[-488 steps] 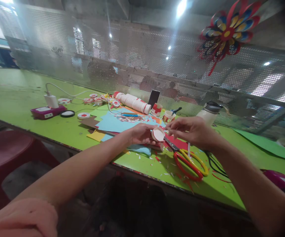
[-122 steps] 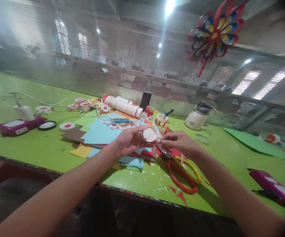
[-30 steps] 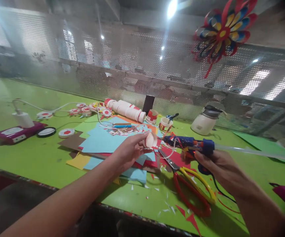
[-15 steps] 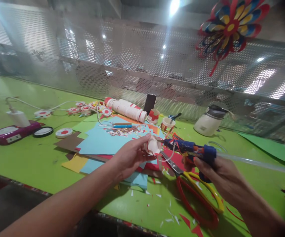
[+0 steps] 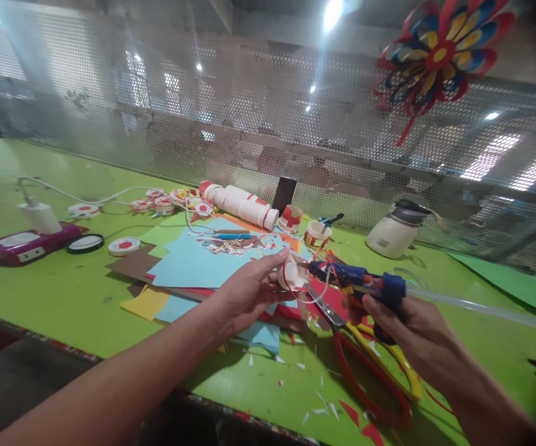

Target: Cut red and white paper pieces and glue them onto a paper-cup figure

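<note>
- Head view: left hand [image 5: 244, 291] pinches a small cut paper cup [image 5: 290, 272] above the coloured paper sheets [image 5: 194, 263]. Right hand [image 5: 411, 328] is clenched round a blue glue gun [image 5: 361, 282], its nozzle touching the cup.
- I judge burn risk high: fingertips sit just beside the nozzle, so hot glue could reach them.
- Loose white strip near the nozzle may stick where it isn't wanted.
- Scissors [image 5: 370, 365] lie under the right wrist; a lowered hand could snag them.
</note>
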The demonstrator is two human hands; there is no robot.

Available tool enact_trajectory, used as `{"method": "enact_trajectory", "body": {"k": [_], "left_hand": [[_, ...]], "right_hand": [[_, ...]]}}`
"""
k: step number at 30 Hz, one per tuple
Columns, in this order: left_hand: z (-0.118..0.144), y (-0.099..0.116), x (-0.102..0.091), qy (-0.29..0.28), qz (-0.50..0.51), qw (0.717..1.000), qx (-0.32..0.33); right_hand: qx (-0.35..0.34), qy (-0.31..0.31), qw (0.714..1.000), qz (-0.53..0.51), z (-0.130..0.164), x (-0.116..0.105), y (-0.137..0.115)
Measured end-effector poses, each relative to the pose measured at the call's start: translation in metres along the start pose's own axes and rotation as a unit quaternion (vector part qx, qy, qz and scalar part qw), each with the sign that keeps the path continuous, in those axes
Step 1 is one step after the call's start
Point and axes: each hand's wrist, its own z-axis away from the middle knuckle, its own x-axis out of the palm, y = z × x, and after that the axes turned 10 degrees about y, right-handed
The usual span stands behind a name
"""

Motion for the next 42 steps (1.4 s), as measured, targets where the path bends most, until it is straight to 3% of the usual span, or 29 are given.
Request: {"method": "enact_trajectory", "body": {"k": [22, 33, 42], "left_hand": [[0.002, 0.001, 0.002, -0.003, -0.010, 1.000, -0.013], [0.002, 0.000, 0.001, -0.018, -0.015, 1.000, -0.004], [0.004, 0.000, 0.004, -0.015, -0.013, 1.000, -0.011]], "right_hand": [[-0.010, 0.017, 0.999, 0.041, 0.006, 0.002, -0.005], [0.018, 0.019, 0.997, 0.074, 0.010, 0.001, -0.012], [-0.022, 0.036, 0.996, 0.076, 0.008, 0.002, -0.018]]}}
